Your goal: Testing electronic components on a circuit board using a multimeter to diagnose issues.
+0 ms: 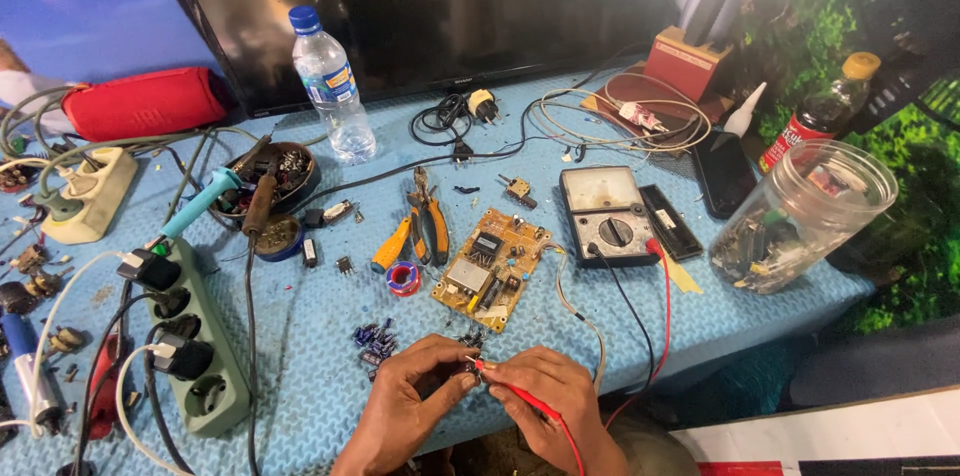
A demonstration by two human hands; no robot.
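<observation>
Both hands [480, 398] near table edge [700, 351]

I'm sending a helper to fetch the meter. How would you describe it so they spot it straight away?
Start from the big dark screen at the back of the blue table. Right of the tan circuit board lies the meter, flat and dark-framed. Only it has a pale dial window above a round selector knob, with red and black leads running off it.

Two bare hands are seen at the lower edge: the left hand [400, 406] and the right hand [550, 401]. No gloves, rings or watch are worn, and both forearms are left unsleeved.
</observation>
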